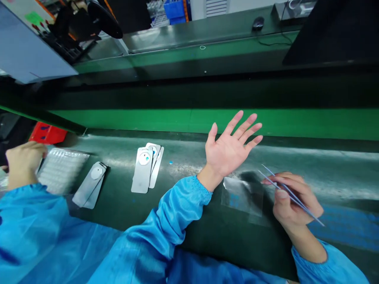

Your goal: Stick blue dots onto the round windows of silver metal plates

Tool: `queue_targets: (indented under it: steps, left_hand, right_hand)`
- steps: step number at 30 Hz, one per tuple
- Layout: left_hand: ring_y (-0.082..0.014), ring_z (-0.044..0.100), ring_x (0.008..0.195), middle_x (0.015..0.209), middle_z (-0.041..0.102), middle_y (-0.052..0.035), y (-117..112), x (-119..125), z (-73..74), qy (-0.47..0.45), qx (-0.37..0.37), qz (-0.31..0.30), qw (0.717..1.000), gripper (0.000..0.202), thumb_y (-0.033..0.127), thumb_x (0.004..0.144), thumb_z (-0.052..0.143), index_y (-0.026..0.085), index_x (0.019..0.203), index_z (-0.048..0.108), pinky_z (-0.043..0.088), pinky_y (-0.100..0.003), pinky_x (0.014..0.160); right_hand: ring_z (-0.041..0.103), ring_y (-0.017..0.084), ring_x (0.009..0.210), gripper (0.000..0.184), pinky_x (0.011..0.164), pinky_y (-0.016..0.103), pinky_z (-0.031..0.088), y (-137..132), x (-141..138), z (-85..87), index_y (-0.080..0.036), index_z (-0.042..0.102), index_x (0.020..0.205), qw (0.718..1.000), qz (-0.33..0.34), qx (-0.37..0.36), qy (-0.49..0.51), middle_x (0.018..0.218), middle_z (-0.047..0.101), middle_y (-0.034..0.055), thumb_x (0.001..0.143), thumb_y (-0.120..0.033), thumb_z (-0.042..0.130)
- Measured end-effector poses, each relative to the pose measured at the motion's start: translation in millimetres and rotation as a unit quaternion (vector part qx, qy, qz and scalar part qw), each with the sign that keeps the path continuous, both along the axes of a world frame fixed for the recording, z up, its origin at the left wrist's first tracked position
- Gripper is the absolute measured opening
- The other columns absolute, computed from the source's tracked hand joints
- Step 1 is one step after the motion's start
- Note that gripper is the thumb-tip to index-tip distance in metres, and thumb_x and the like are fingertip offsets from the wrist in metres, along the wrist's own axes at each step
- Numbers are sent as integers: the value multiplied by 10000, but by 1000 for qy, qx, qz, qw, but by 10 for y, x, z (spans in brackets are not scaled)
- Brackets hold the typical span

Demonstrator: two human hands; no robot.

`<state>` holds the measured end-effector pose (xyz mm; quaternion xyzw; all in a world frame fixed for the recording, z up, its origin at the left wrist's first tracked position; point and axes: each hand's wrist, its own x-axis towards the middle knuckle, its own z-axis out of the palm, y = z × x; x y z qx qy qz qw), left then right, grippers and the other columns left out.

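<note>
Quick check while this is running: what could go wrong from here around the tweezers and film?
The tweezers in the right hand are close to the clear film, so a slip might scratch or crease it. The bare left hand is also near and could smudge it. The overlapping metal plates might slide if bumped.

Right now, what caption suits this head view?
Right hand holds blue tweezers over clear film; left hand spreads open.

Metal plates on bench, film under tweezers, green backboard behind
</note>
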<state>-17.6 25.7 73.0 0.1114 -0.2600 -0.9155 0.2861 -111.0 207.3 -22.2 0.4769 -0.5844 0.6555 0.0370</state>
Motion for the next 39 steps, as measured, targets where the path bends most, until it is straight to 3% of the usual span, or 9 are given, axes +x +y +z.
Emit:
queue_targets:
  steps: [2,5,13,27,39]
  left_hand:
    - [-335,435,1705,1797,510,-102,56,10,26,-19,-18,-15,1000,778,680,1168,99,261,1737,423,409,-532,1364]
    - [-335,419,1713,1813,488,-94,113,-11,76,-32,-43,-27,998,823,706,1148,43,274,1775,356,409,-542,1365]
    - [-351,391,1728,1834,456,-83,266,-45,50,-28,-71,-43,996,882,740,1116,-38,297,1796,305,387,-576,1378]
    - [-360,391,1727,1837,453,-66,307,-27,108,-31,-90,-59,994,913,772,1093,-63,318,1794,306,405,-585,1365]
    - [-376,385,1727,1859,409,-91,314,-21,106,-27,-52,-58,997,891,776,1109,-11,298,1763,360,364,-609,1385]
  right_hand:
    - [805,277,825,169,737,446,665,-44,23,96,-232,802,1221,996,24,-54,67,946,833,71,1057,-271,789]
    - [830,271,856,307,724,425,693,-86,76,184,-217,800,1363,992,45,-64,99,1017,862,85,1060,-172,777]
    - [839,268,766,353,600,397,689,-54,131,137,-238,797,1425,988,52,-88,112,949,852,73,1086,-153,750]
    - [852,270,834,435,653,408,705,-13,128,122,-217,785,1465,988,98,-72,96,1025,865,102,1061,-64,736]
    - [856,266,862,453,688,403,718,31,126,116,-215,788,1461,989,92,-59,100,1062,871,100,1048,-34,744]
